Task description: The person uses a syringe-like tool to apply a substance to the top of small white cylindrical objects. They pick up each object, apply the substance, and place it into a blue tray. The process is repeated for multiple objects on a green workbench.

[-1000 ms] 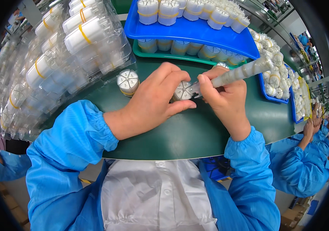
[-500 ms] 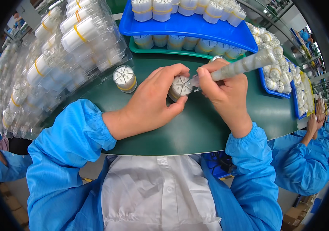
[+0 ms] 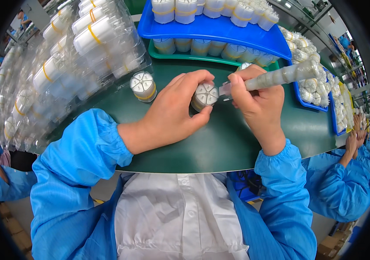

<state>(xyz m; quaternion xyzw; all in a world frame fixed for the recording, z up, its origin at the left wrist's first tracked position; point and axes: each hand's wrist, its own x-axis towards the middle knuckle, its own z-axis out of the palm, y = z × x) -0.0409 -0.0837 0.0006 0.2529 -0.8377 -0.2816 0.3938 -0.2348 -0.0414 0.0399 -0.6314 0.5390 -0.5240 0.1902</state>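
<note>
My left hand (image 3: 172,108) curls around a round bundle (image 3: 205,94) whose top is split into white wedge-shaped segments. Fingers press its far side and the thumb its near side, as it stands upright on the green tabletop. In my right hand (image 3: 258,102) is a long tool with a thick handle (image 3: 286,76) wrapped in translucent film. Its clear, flat tip (image 3: 225,89) lies just right of the bundle, apart from it; the exact kind of tool cannot be made out. Left of my left hand stands a similar bundle (image 3: 143,86) with a yellow band.
Plastic-wrapped stacks of banded white rolls (image 3: 92,39) fill the left side. A blue tray (image 3: 219,38) of bundles sits over a green tray (image 3: 172,56) at the back. More blue trays (image 3: 310,105) stand right. A co-worker's blue sleeve (image 3: 345,186) shows at far right.
My right hand has drawn the tool back to the right, so its tip has left the bundle's top. My left hand keeps its hold on the bundle.
</note>
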